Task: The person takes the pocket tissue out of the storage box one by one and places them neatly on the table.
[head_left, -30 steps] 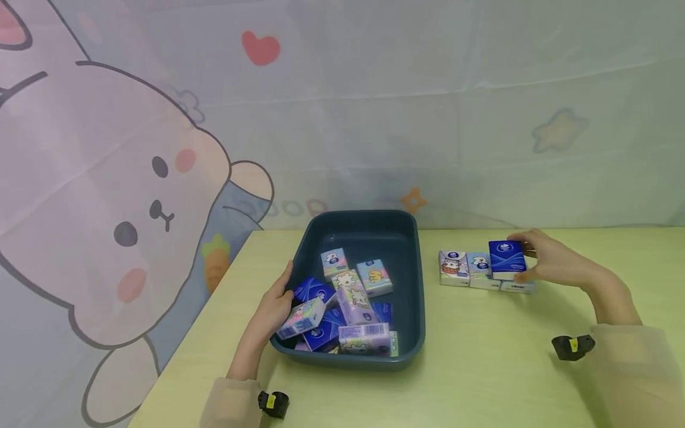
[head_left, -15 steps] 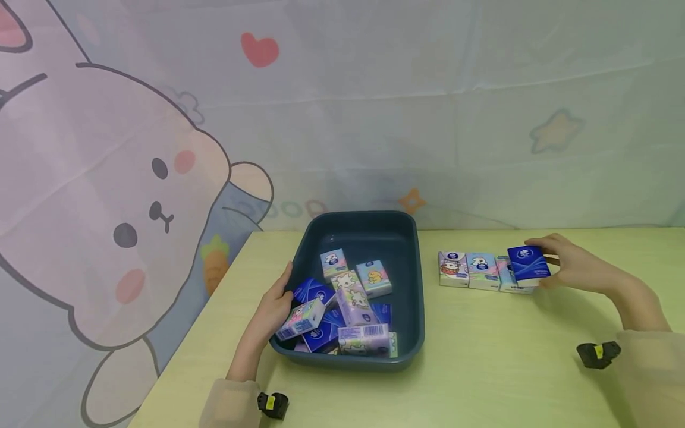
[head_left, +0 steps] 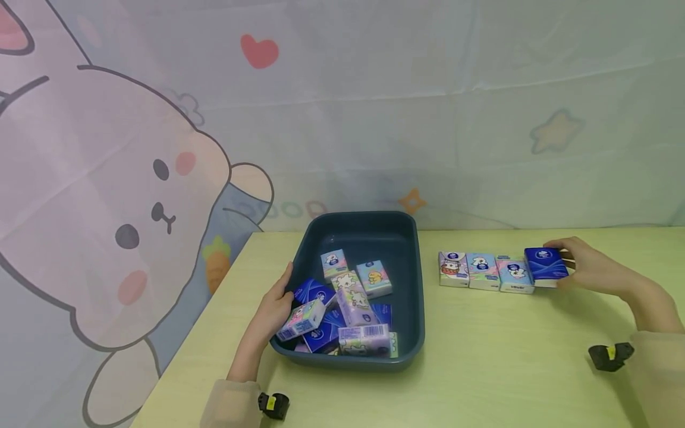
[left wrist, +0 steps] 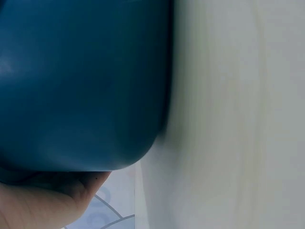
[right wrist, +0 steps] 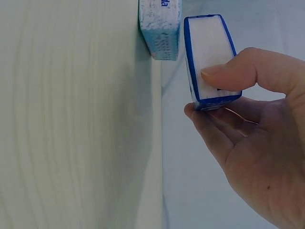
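Observation:
My right hand [head_left: 594,268] pinches a dark blue tissue pack [head_left: 544,263] at the right end of a row of three pastel packs. In the right wrist view, the thumb lies on the white side of the blue pack [right wrist: 209,45], fingers opposite, and the pack hangs a little above the tabletop. Nearest it in the row is a light blue cartoon tissue pack [head_left: 516,273]. My left hand [head_left: 272,309] holds the left rim of a dark teal plastic bin [head_left: 419,297], thumb over the edge. From the left wrist, the bin's outer wall [left wrist: 86,86] hides most of that hand.
Several blue and pastel tissue packs lie jumbled in the bin, among them a purple pack [head_left: 365,340] and a yellow-figure pack [head_left: 374,277]. The pale wooden table [head_left: 481,368] meets a printed cloth backdrop [head_left: 374,119] at its far edge.
My right hand has carried the blue tissue pack rightward, from over the third pack in the row to beside it, uncovering that pack. My left hand and the bin stay in place.

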A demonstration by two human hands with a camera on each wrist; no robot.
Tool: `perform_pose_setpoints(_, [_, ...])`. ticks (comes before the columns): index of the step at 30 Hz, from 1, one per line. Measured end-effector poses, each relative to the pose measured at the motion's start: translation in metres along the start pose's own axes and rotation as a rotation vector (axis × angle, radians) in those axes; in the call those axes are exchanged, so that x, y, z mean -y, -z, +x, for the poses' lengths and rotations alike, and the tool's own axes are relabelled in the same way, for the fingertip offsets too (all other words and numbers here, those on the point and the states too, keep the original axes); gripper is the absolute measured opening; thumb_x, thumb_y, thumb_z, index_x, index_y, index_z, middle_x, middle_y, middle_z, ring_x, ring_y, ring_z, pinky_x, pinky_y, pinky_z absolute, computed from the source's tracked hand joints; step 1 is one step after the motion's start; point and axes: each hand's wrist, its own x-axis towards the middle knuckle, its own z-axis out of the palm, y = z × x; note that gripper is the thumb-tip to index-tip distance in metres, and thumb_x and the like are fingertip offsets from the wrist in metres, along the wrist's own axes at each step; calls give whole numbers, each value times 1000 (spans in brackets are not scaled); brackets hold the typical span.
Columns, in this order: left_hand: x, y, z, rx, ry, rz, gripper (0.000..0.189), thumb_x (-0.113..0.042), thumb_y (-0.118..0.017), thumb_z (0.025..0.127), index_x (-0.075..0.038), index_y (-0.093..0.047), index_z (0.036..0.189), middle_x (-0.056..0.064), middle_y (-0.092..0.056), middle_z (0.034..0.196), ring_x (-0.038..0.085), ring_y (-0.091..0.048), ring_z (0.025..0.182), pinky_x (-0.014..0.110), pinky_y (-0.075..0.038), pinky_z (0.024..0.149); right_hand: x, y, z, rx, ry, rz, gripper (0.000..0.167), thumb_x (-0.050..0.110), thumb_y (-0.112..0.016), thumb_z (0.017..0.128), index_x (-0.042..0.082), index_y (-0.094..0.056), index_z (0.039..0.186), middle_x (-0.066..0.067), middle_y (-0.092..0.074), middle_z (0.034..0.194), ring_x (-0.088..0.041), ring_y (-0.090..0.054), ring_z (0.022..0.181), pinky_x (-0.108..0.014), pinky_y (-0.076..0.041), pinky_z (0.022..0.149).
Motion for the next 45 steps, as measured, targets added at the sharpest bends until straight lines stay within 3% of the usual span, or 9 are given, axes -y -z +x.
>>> perform_pose_setpoints(26, [1, 1, 0, 2, 0, -8, 61, -8, -31, 99, -16, -11, 156, 10, -11, 163, 33, -8, 150, 52, -10, 121, -16, -8, 6, 42, -37, 8, 87, 3, -71, 68, -16, -25, 139, -44, -22, 138, -64, -33, 121, -70, -34, 95])
perform_pose_setpoints(45, [3, 1, 4, 16, 0, -1, 61, -9, -30, 99, -19, -10, 156, 9, -9, 163, 32, -7, 151, 50, -10, 121, -14, -11, 5, 63, -31, -72, 86, 3, -66, 69, -19, -20, 139, -44, -23, 136, -56, -37, 115, -68, -36, 91])
